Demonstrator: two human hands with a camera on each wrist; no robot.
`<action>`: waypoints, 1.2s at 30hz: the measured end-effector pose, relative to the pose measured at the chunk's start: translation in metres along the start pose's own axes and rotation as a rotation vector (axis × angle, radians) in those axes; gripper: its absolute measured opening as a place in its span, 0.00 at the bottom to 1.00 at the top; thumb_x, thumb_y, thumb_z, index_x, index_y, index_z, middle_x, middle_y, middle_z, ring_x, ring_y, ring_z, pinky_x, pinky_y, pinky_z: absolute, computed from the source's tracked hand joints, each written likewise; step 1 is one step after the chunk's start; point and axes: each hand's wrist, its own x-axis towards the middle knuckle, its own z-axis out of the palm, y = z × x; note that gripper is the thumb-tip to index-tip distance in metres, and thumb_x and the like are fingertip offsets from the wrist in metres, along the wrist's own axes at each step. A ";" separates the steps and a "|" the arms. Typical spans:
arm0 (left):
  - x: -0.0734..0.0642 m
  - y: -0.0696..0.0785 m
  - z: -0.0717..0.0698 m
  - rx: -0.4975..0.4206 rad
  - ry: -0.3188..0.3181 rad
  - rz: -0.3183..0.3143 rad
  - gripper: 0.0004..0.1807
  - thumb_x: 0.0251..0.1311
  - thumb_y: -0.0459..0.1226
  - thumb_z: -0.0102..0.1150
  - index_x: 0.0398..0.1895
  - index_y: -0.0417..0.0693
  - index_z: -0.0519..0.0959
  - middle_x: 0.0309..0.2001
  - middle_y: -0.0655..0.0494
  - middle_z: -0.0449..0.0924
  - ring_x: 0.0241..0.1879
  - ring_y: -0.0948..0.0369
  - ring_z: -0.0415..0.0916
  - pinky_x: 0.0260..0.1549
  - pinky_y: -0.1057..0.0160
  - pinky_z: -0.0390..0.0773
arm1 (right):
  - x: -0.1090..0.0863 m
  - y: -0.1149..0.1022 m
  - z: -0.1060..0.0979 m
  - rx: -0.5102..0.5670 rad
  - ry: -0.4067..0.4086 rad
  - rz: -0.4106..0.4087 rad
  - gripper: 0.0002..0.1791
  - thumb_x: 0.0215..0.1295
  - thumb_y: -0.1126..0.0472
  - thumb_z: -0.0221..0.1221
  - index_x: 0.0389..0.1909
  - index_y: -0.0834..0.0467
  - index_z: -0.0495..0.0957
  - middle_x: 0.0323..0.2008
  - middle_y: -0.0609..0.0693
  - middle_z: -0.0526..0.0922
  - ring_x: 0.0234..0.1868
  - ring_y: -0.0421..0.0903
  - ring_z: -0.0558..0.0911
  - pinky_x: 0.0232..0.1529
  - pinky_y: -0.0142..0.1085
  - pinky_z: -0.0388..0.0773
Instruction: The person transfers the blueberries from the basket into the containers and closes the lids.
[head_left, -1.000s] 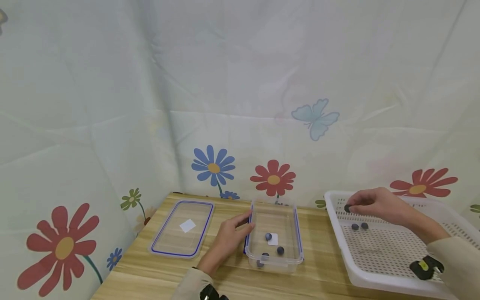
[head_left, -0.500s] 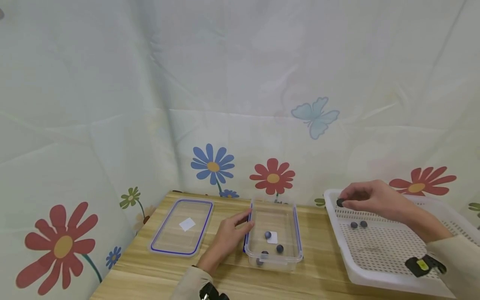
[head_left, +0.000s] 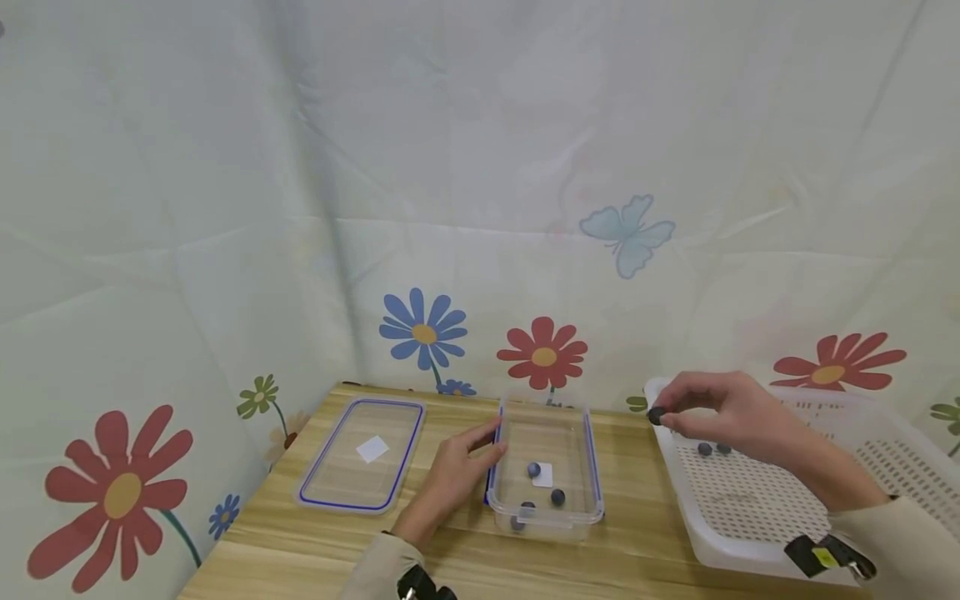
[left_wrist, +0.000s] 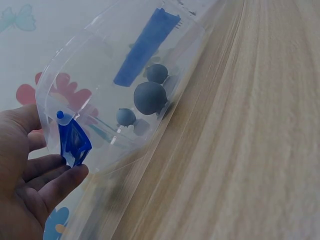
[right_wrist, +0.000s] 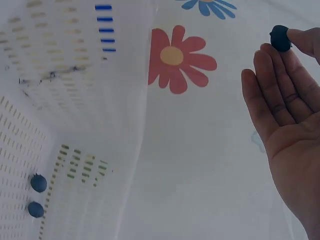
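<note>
I see the right hand (head_left: 727, 410) pinching one dark berry (head_left: 656, 416) between thumb and fingertips, the gap only as wide as the fruit. Head view: the berry lines up with the left rim of the white basket (head_left: 731, 547). It is near-round, so I read no long axis; its nub faces left in the right wrist view. The left hand (head_left: 456, 469), fingers relaxed, touches the clear container (head_left: 549, 514) at its left side. The container's long axis runs away from the wearer. Tabletop (head_left: 630, 479) separates container and basket.
</note>
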 end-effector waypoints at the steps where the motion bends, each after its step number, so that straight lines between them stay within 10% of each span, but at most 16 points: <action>1: 0.000 0.000 0.000 -0.003 0.000 -0.002 0.27 0.79 0.43 0.60 0.75 0.41 0.74 0.70 0.44 0.77 0.70 0.44 0.74 0.69 0.43 0.72 | -0.001 -0.001 0.003 0.007 0.012 -0.004 0.08 0.68 0.64 0.72 0.45 0.51 0.87 0.41 0.48 0.89 0.41 0.40 0.86 0.43 0.28 0.83; 36: 0.001 0.001 0.000 -0.005 0.002 -0.013 0.27 0.78 0.42 0.61 0.75 0.42 0.74 0.70 0.45 0.77 0.70 0.46 0.74 0.69 0.44 0.72 | 0.001 -0.027 0.113 0.248 0.234 -0.089 0.09 0.68 0.69 0.71 0.44 0.54 0.88 0.42 0.43 0.89 0.43 0.42 0.88 0.53 0.31 0.84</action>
